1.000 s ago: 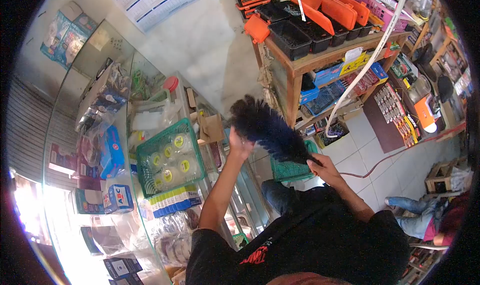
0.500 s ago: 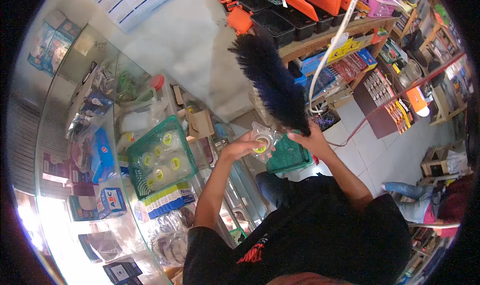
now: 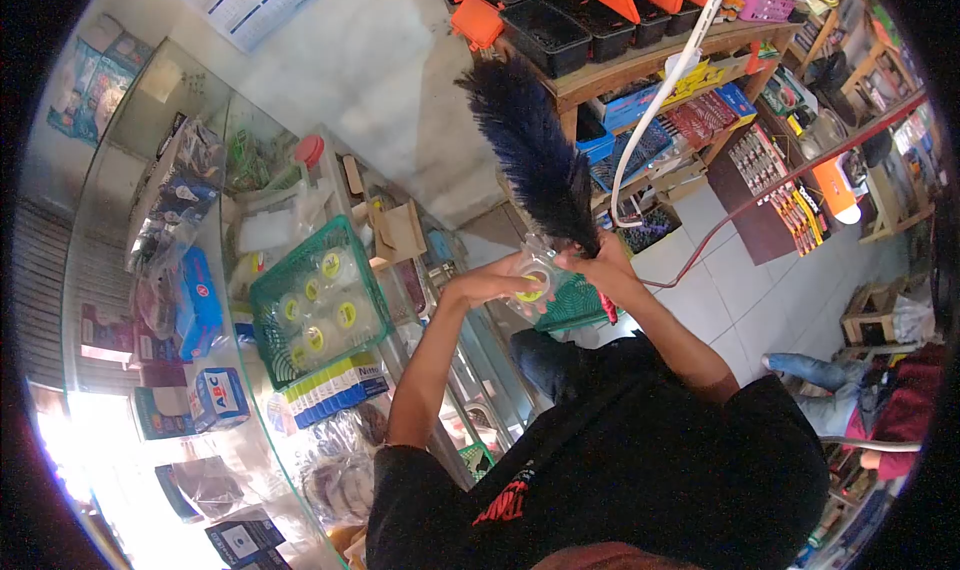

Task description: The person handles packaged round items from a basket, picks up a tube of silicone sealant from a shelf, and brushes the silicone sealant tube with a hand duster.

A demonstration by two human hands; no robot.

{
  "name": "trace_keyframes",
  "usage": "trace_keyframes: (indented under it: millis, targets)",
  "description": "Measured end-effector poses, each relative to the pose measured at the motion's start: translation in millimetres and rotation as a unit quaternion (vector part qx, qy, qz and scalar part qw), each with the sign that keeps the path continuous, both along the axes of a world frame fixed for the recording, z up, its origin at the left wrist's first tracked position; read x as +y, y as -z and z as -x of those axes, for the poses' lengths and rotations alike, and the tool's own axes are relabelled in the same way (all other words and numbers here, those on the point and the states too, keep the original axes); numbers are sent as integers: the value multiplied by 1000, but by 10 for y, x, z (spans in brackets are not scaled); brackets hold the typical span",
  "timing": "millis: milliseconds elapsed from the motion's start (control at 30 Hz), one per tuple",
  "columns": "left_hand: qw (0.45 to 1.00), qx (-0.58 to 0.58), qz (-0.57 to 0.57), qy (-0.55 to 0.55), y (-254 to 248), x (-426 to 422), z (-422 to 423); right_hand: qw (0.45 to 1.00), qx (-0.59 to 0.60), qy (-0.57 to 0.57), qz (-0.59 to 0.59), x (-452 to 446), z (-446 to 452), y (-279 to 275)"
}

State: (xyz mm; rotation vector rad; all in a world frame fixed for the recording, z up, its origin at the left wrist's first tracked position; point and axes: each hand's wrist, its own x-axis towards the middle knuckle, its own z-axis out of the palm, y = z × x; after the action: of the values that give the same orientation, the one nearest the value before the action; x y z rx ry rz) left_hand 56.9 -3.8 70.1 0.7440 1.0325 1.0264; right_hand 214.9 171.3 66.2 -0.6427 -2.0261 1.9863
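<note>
A round item in clear plastic wrap with a yellow-green label (image 3: 531, 288) is held in my left hand (image 3: 490, 284). My right hand (image 3: 609, 270) is closed round the lower end of a dark feather duster (image 3: 532, 150), whose feathers point up and to the left. The fingertips of my right hand are at the edge of the plastic wrap, so the two hands nearly meet. To the left, a green basket (image 3: 262, 332) holds several similar wrapped rounds with yellow-green labels.
A glass case (image 3: 225, 160) with boxes and bags stands on the left. Black trays with orange lids (image 3: 545, 38) sit on a wooden shelf (image 3: 640, 65). A white cable (image 3: 660, 100) hangs in front. Another person's legs (image 3: 822, 372) show at the right.
My left hand has picked up the wrapped round item. The duster has swung more upright, and my right hand has come in close to my left hand.
</note>
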Motion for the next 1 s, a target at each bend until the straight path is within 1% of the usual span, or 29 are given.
trace_keyframes:
  millis: [33,133,233,267,333,433,533,567,633,667,700,767,800,833,867,933,1000]
  targets:
    - [1000,8,7,10,17,5,-2,1000,-11,11,-16,-15,-14,-61]
    - [1000,12,-20,-4,39,1,-37,999,25,24,-35,-32,17,103]
    - [998,47,-38,-32,86,13,-45,994,78,35,-63,-23,65,219]
    - [998,49,-26,-37,87,18,-47,995,82,30,-54,-18,47,227]
    - [997,56,-5,-48,54,32,-40,995,92,18,-37,-25,20,50]
    - [994,88,-3,-70,-4,29,-12,987,117,19,-113,118,-61,-26]
    - [984,56,10,-169,21,42,39,998,53,-11,-12,231,-298,-325]
    - [980,52,-12,-193,78,20,52,996,47,-39,-66,254,-367,-377]
    - [968,44,-54,-241,229,-53,86,982,-5,-88,-165,356,-507,-272]
    - [969,37,-51,-240,278,-65,121,970,-31,-114,-213,395,-574,-231]
    - [969,30,-47,-240,305,-80,155,971,-74,-93,-207,391,-638,-223]
    - [967,21,-48,-249,288,-81,183,963,-90,-90,-236,577,-845,-11]
    - [964,18,-53,-260,252,-56,165,959,-98,-90,-251,637,-907,60]
    - [961,13,-57,-270,96,-23,118,952,-128,-93,-263,632,-947,7]
    - [965,3,-58,-257,-81,-8,78,944,-160,-94,-273,623,-1019,-77]
    - [970,-33,-88,-226,-32,34,85,921,-210,-104,-310,578,-1075,-118]
    - [983,3,-53,-174,-47,59,18,888,-247,-125,-368,481,-1048,-102]
